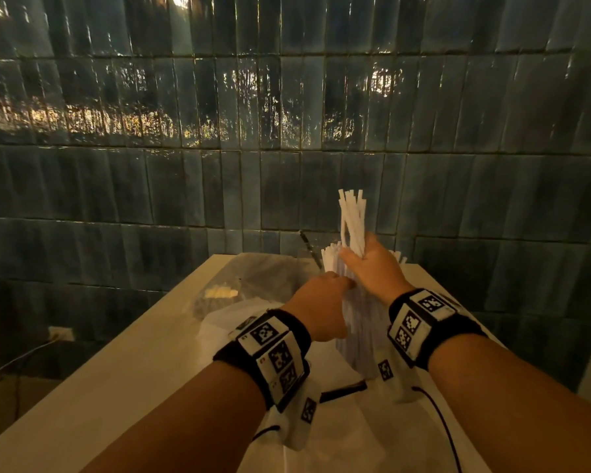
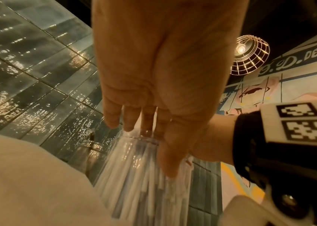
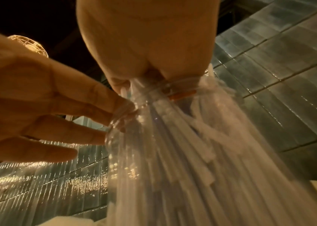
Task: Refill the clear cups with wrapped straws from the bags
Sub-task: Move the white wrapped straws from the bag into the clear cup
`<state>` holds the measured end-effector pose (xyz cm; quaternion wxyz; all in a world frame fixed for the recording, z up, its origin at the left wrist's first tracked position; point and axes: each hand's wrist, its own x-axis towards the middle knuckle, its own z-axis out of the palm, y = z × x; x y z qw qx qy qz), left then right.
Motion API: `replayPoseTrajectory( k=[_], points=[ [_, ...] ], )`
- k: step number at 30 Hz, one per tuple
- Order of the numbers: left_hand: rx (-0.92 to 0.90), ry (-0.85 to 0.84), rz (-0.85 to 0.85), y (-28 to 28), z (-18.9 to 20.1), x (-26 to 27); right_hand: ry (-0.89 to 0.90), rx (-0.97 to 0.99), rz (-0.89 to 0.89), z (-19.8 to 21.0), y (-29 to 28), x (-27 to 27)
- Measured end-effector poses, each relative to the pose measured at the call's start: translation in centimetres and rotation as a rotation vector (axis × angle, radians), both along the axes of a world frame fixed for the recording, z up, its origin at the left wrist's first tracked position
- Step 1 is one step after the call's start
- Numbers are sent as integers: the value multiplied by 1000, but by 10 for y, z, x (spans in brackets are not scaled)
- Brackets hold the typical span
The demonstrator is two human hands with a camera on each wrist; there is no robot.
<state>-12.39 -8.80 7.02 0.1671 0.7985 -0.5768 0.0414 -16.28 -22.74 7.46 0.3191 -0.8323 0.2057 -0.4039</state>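
Observation:
A clear cup point(image 1: 359, 331) packed with white wrapped straws point(image 1: 331, 264) stands on the pale table point(image 1: 116, 370). My left hand point(image 1: 342, 285) holds the cup near its rim, fingers on the far side and thumb down the near side point(image 2: 169, 160). My right hand point(image 1: 357, 250) grips a bundle of wrapped straws point(image 1: 352, 216) just above the cup mouth, their tops sticking up. The right wrist view shows the right hand point(image 3: 144, 73) at the cup rim point(image 3: 180, 89) and the left hand's fingertips point(image 3: 115, 107) pressing the cup wall.
A crumpled clear plastic bag point(image 1: 253, 281) and a white bag point(image 1: 226, 322) lie on the table left of the cup. A dark tiled wall point(image 1: 287, 131) rises right behind the table. A black cable point(image 1: 440, 421) runs across the near right of the table.

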Motion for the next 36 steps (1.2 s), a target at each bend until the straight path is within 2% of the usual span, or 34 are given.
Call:
replayPoseTrajectory(
  k=[4, 7, 12, 14, 16, 18, 21, 23, 28, 32, 33, 36],
  points=[
    [41, -6, 3, -1, 2, -2, -203, 70, 67, -2, 0, -12],
    [51, 0, 12, -2, 2, -2, -269, 87, 104, 3, 3, -16],
    [60, 29, 18, -1, 4, 2, -398, 21, 117, 35, 13, -16],
    [65, 28, 13, 0, 4, 3, -411, -129, 76, 49, 16, -15],
    [69, 24, 10, -1, 4, 4, -359, -364, 1, 62, 16, -13],
    [73, 11, 6, -1, 4, 3, -157, -526, -66, 72, 14, -9],
    [78, -10, 3, -1, 4, 3, 302, -576, -85, 66, 9, -3],
    [72, -13, -4, -1, 4, 2, 418, -518, -55, 50, 8, -5],
    [45, -32, -32, -3, 2, 2, 371, -492, -62, 23, 1, -18],
    [39, -12, -24, -2, 2, 4, 160, -170, 135, 25, -4, -22],
    [39, -14, -24, -2, 2, 3, 151, -175, 181, 25, -3, -22],
    [42, -36, -27, -2, 2, 1, 157, -382, 195, 17, 3, -18]
  ],
)
